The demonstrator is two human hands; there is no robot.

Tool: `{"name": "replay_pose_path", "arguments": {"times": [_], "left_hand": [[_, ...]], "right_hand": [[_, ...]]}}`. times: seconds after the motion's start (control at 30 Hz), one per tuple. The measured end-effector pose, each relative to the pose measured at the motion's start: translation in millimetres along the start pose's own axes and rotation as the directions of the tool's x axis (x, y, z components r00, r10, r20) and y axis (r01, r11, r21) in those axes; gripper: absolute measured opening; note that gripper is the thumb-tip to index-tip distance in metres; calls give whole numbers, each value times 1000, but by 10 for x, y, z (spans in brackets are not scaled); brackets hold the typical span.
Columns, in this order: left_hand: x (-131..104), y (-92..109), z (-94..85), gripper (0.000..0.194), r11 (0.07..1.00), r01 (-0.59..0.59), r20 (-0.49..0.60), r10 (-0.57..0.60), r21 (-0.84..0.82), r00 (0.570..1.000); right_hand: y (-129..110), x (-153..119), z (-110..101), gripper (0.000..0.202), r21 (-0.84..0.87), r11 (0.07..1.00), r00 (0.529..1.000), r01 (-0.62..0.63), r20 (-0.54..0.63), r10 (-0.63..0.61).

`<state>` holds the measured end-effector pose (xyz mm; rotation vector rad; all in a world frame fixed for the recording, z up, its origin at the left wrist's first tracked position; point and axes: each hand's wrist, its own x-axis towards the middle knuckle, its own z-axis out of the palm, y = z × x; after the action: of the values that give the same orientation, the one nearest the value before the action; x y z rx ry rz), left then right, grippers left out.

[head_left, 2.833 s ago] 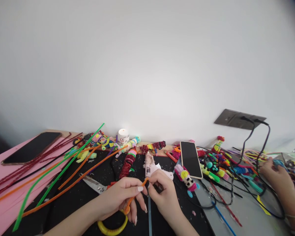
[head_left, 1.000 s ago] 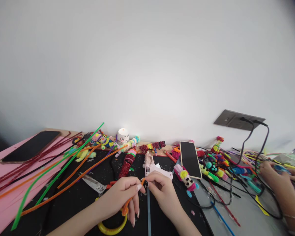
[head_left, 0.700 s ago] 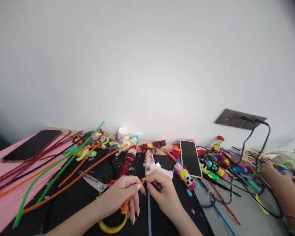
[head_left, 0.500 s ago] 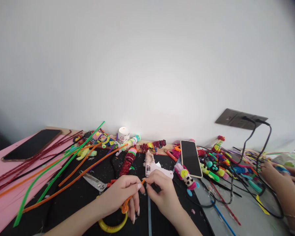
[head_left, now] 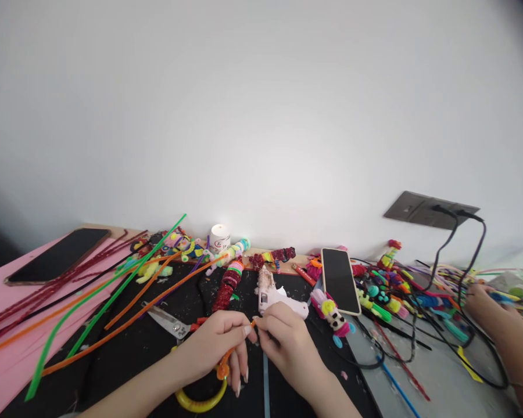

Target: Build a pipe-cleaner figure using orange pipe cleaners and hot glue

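Observation:
My left hand (head_left: 226, 342) pinches an orange pipe cleaner (head_left: 224, 366) between thumb and forefinger, its other fingers hanging down. A small orange loop of it shows under the palm. At the pipe cleaner's short upper end, my right hand (head_left: 283, 337) has its fingertips closed together, close to the left thumb. Below the left hand lies a yellow ring (head_left: 200, 404), partly covered. Scissors (head_left: 169, 322) with a red handle rest left of that hand. Just beyond the right hand is a pale pink glue gun (head_left: 285, 303).
Pipe cleaners (head_left: 91, 325) and a dark phone (head_left: 56, 255) lie on pink paper (head_left: 9, 377) at left. Pipe-cleaner figures, a paper cup (head_left: 220, 237) and a second phone (head_left: 340, 281) line the back. At right, cables (head_left: 462, 302) hang from a wall socket near another person's hand (head_left: 488, 310).
My hands stay almost in place, the right one shifting slightly around the orange end. At far right, the other person's second hand has gone out of view.

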<state>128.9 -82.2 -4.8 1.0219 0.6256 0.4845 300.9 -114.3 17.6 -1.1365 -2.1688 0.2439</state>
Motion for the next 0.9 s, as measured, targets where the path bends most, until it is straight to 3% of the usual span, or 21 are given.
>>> {"name": "replay_pose_path", "arguments": {"times": [0.43,0.7,0.8,0.9], "left_hand": [[7,7,-30,23,1000,9,-8,-9,1,1000],[-4,-11,-26,24,999,-35,13,34,40,999],[-35,20,6,25,994,-32,16,30,101,999],[-67,59,40,25,989,-13,22,10,145,1000]], "right_hand": [[-16,-19,-18,25,-118,992,995,45,95,-34],[-1,-27,-42,21,167,981,991,-100,-70,113],[-31,-4,-74,15,192,955,972,-224,-31,235],[-60,10,-87,23,133,943,953,-304,56,299]]}}
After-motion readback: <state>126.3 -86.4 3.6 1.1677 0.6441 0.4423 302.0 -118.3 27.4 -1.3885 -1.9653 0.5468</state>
